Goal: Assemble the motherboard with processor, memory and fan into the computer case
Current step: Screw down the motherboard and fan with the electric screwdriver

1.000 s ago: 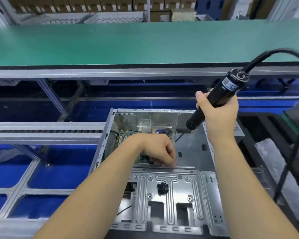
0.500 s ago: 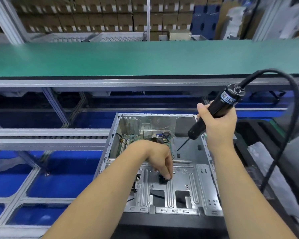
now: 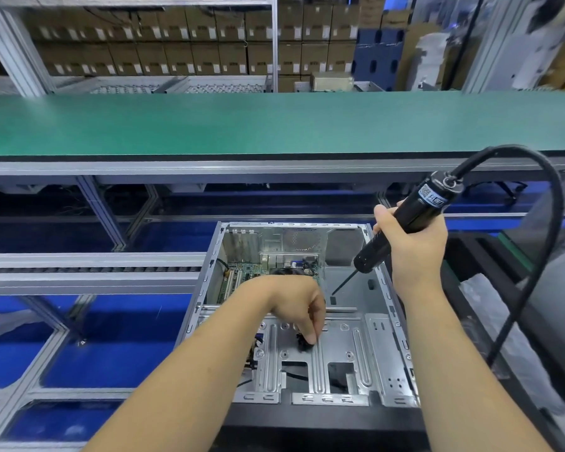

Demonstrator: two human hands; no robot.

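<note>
Landmark: the computer case [image 3: 385,357], lying open in front of the person.

Motherboard [image 3: 242,275] sits inside the case at its far left, partly hidden by the left wrist.

Left hand [image 3: 299,308] reaches down onto the case's near metal bracket plate [image 3: 340,347], fingertips pinched together on a small dark cluster, probably screws [image 3: 302,341]. Whether one screw is already gripped cannot be told.

Right hand [image 3: 411,243] is wrapped round the barrel of an electric screwdriver [image 3: 402,223], held over the case's right wall, bit [image 3: 341,283] angled down into the interior, touching nothing.

Judgement: the step is picking a single screw. To do it well, separate one from the cluster, seat it on the bit or hole squarely, and keep the driver clear of the board until aligned.
</note>
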